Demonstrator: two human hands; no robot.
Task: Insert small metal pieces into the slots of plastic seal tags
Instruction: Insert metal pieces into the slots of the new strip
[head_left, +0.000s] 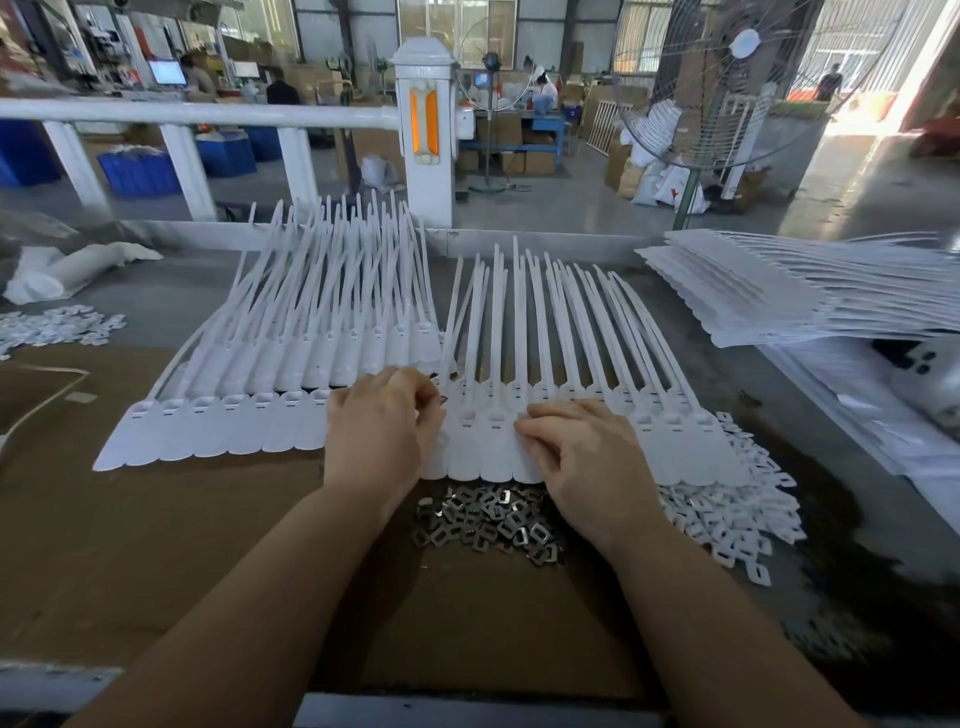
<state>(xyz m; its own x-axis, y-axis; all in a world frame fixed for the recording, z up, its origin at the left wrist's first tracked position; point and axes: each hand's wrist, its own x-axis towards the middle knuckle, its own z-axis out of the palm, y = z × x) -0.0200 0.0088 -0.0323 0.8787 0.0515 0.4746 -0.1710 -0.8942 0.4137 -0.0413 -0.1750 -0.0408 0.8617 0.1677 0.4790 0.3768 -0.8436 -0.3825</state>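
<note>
White seal tags (488, 447) fanned on cardboard, left hand (382, 426) pinching metal piece (442, 399) — right hand (587, 447) flat (fingers relaxed)

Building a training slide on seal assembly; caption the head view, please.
Both hands, left and right, work on a row of white seal tags, metal pieces heaped just below.

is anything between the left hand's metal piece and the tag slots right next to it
Nothing visible. The left hand pinches a small metal piece at its fingertips, right beside the open slots of the right-hand row of tags. The right hand rests on tags further right, clear of those slots.
</note>
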